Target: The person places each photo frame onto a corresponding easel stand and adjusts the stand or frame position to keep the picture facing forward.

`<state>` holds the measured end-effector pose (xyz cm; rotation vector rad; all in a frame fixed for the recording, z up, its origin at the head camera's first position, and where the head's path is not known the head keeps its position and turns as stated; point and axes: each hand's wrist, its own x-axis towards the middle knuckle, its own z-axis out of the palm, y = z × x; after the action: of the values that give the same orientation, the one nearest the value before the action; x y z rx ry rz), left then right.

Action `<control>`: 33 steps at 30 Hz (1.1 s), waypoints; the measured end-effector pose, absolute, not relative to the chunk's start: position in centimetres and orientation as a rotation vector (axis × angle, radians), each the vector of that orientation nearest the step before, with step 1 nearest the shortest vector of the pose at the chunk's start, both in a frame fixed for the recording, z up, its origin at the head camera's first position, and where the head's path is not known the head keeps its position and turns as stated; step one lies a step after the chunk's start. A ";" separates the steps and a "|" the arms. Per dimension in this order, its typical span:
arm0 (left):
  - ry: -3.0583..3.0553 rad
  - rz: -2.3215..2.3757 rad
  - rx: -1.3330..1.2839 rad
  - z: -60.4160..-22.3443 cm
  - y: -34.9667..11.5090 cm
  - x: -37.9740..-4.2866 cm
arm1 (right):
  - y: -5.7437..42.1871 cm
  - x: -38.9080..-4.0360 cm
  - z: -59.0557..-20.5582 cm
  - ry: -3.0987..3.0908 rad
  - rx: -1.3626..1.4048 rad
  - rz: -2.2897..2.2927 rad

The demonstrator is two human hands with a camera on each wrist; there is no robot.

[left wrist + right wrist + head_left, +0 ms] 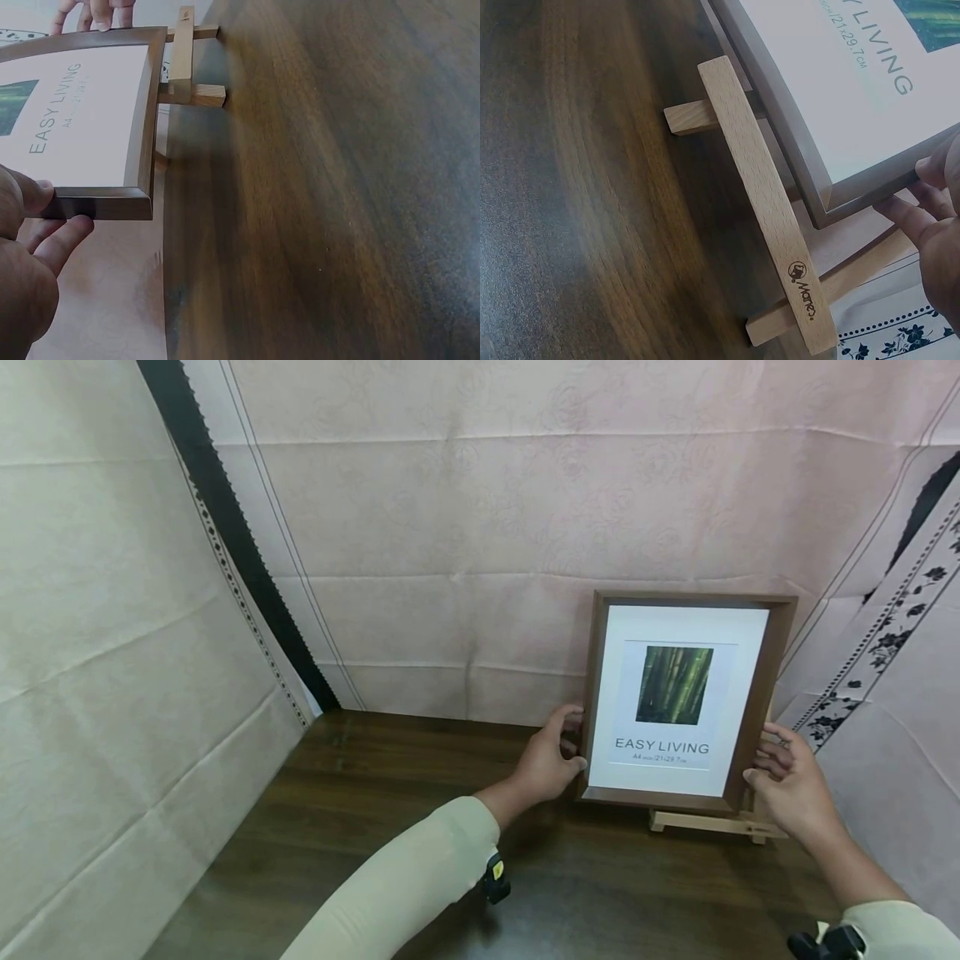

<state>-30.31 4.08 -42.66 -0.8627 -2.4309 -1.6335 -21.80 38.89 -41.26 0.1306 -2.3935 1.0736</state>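
Note:
A brown wooden picture frame (757, 710) stands upright at the right of the head view, with a white mat, a green bamboo picture (675, 685) and the words "EASY LIVING". My left hand (551, 760) grips its left side, thumb in front and fingers behind. On the opposite side, my right hand (795, 789) grips the lower right edge. A pale wooden easel (761, 180) is under and behind the frame, mostly hidden by it in the head view. The frame's lower edge lies just above the easel's front bar (705, 824); whether they touch, I cannot tell.
The dark wooden table (375, 827) extends left and forward of the easel. Pale cloth (450, 527) hangs behind the table, and more cloth with a floral border (892, 635) hangs close by my right hand.

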 end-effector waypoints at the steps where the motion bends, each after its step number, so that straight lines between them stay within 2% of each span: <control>1: -2.432 -1.635 -0.864 -42.7 4.1 -30.3 | 38.9 -21.8 -41.3 -2.396 0.127 1.068; 33: -2.436 -1.641 -0.841 -42.4 5.6 -30.3 | 40.2 -21.6 -41.4 -2.366 0.063 1.076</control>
<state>-30.30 5.63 -42.41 -0.8410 -2.4364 -1.6414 -21.65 40.18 -41.35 0.0627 -2.3658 1.0761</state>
